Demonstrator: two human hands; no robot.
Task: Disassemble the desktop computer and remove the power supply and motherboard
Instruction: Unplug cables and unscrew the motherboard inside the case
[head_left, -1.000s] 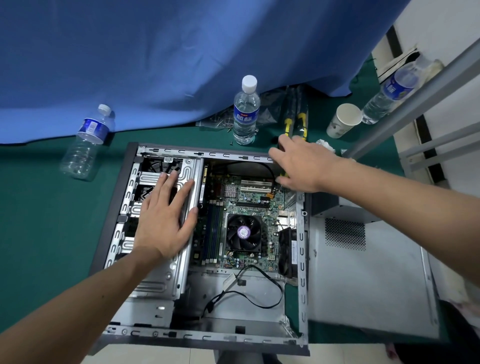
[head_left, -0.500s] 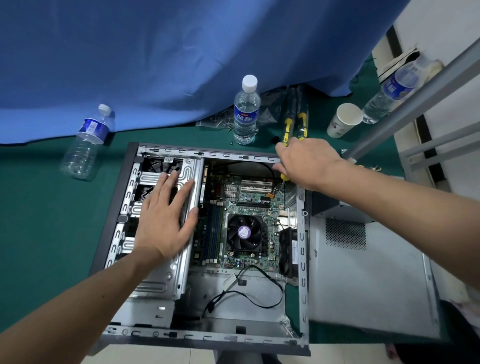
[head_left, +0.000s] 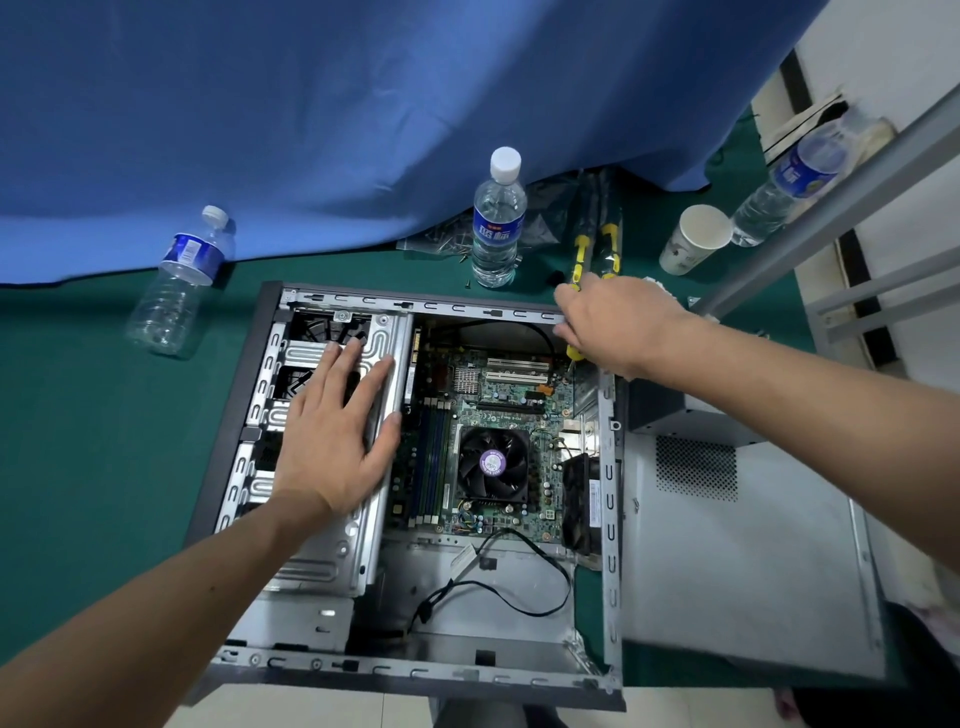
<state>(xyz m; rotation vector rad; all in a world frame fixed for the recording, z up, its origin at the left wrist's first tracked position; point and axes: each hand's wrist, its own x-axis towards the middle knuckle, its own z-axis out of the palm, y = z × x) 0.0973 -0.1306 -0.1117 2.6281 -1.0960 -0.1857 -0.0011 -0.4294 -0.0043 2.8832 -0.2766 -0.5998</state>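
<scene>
Your left hand (head_left: 332, 441) lies flat, fingers straight, on the drive cage (head_left: 311, 561) of the open case (head_left: 608, 519); beside it sits the motherboard (head_left: 498, 405). Farther back, your right hand (head_left: 618, 322) grips a yellow-handled screwdriver (head_left: 573, 352) at the board's far corner.

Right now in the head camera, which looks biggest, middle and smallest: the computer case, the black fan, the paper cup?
1. Computer case, by far the biggest.
2. Black fan.
3. Paper cup.
The fan and cup look nearly alike, and the cup lies farther away, so their order is unsure.
</scene>
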